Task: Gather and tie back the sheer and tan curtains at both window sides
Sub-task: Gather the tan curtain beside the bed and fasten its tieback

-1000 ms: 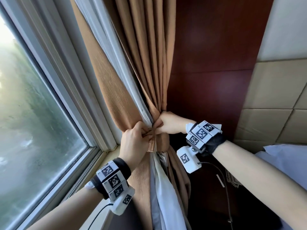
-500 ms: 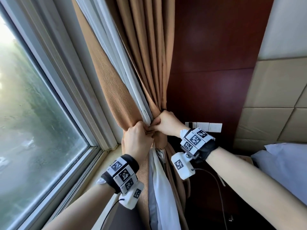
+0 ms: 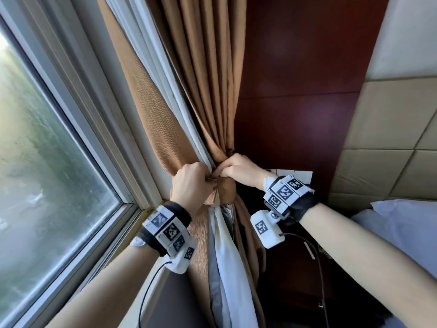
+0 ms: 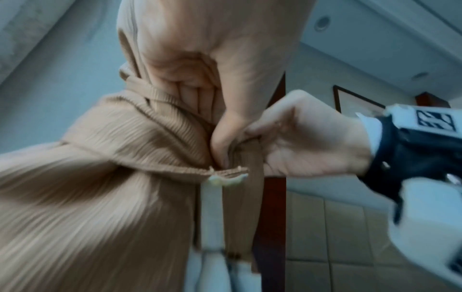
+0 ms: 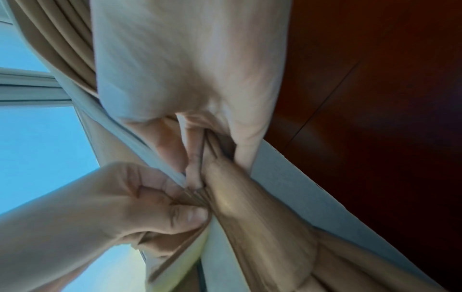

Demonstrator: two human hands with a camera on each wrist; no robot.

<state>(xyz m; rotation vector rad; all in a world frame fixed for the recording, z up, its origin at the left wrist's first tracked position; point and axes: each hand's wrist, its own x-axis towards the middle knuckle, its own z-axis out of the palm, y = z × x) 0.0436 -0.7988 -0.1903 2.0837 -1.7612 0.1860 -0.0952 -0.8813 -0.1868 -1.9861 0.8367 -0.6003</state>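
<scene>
1. Window (image 3: 54, 176): glazed pane in a pale frame, far left of the head view; blurred greenery behind the glass.
2. Tan curtain (image 3: 160, 129): ribbed fabric hanging just right of the window frame, gathered to a narrow waist at mid-height, spreading again below.
3. Sheer curtain (image 3: 224, 261): white, bundled inside the tan folds; it shows as a strip above the waist and hangs loose beneath.
4. Left hand (image 3: 191, 183): fingers curled, thumb and forefinger pinching the tan tie-back band (image 4: 175, 170) at the front of the gathered waist.
5. Right hand (image 3: 238, 169): fingers curled, gripping the band's other part where it wraps the bundle; touching the left hand. How the band is fastened cannot be told.
6. Wall panel (image 3: 307, 91): dark red wood, behind the curtains.
7. Padded headboard (image 3: 390, 138): beige squares, far right.
8. Pillow (image 3: 406, 228): white, lower right.
</scene>
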